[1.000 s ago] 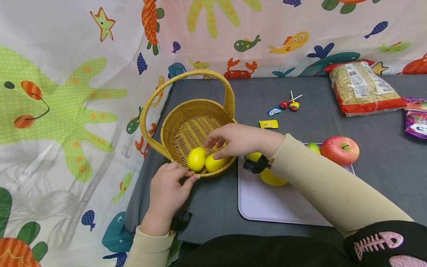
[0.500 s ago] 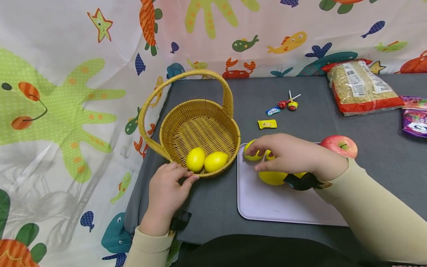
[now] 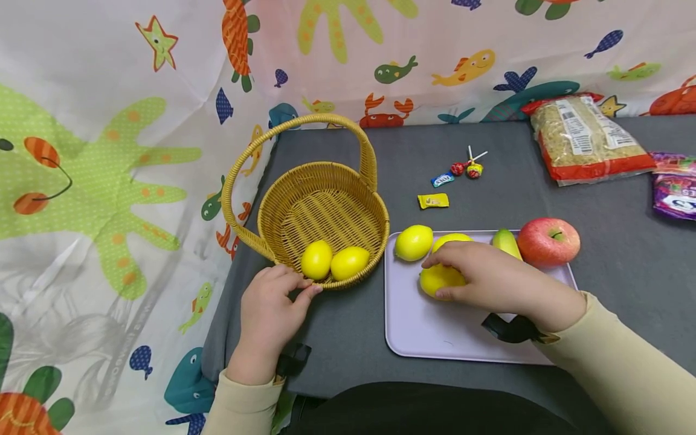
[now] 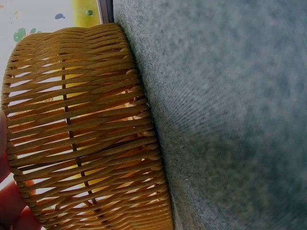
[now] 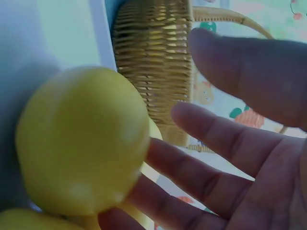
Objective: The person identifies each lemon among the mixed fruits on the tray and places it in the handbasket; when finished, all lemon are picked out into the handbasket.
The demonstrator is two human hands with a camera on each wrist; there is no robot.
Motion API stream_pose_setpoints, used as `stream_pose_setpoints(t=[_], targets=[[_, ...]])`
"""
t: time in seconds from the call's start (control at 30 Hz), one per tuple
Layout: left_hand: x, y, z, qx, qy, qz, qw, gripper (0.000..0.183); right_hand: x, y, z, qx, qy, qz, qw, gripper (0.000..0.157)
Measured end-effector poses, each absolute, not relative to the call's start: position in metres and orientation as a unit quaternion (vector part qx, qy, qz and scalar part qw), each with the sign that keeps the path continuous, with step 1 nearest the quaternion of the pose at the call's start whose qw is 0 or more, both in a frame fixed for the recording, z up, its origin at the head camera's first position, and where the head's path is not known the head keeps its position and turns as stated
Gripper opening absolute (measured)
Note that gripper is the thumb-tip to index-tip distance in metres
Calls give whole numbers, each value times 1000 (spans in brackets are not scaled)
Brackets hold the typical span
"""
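Observation:
My left hand (image 3: 274, 320) pinches the front rim of a round wicker basket (image 3: 326, 208); in the left wrist view its fingertips show at the edge of the basket wall (image 4: 81, 129). Two lemons, one on the left (image 3: 316, 260) and one on the right (image 3: 350, 263), lie inside at the front. My right hand (image 3: 500, 281) reaches over the lilac tray (image 3: 429, 335), around a lemon (image 3: 439, 281). The right wrist view shows spread fingers beside that lemon (image 5: 81, 139), with the thumb apart from it. Another lemon (image 3: 414, 243) sits at the tray's back left corner.
Behind the right hand lie another lemon (image 3: 452, 238), partly hidden, and a green-yellow fruit (image 3: 505, 243). A red apple (image 3: 548, 241) rests at the tray's right. Farther back are a yellow-wrapped candy (image 3: 433, 200), lollipops (image 3: 474, 171), and a red-edged bag of grains (image 3: 587, 139).
My right hand has left the lemon in the basket, moved right and lowered to a lemon on the tray. The left hand stays at the basket rim.

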State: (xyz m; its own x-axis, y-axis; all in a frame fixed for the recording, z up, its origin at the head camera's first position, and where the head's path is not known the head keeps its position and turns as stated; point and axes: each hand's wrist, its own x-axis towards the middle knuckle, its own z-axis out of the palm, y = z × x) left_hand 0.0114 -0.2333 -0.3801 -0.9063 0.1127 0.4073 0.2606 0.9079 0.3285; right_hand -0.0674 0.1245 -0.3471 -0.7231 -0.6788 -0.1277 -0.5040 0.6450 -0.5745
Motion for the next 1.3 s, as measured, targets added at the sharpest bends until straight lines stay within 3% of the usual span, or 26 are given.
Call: stream_pose_setpoints(t=[0.37,0.8,1.3], targets=[[11,-232,-379,-94,-957,-193,194,19,-57,113,-358,-337,914,-202,102,39],[11,-232,-379,-94,-957,-193,194,19,-54,108,-365,-323,907,-212,168,44],[11,-233,-380,-91,-959,-193,188,20,-62,107,-369,-323,897,-227,199,44]])
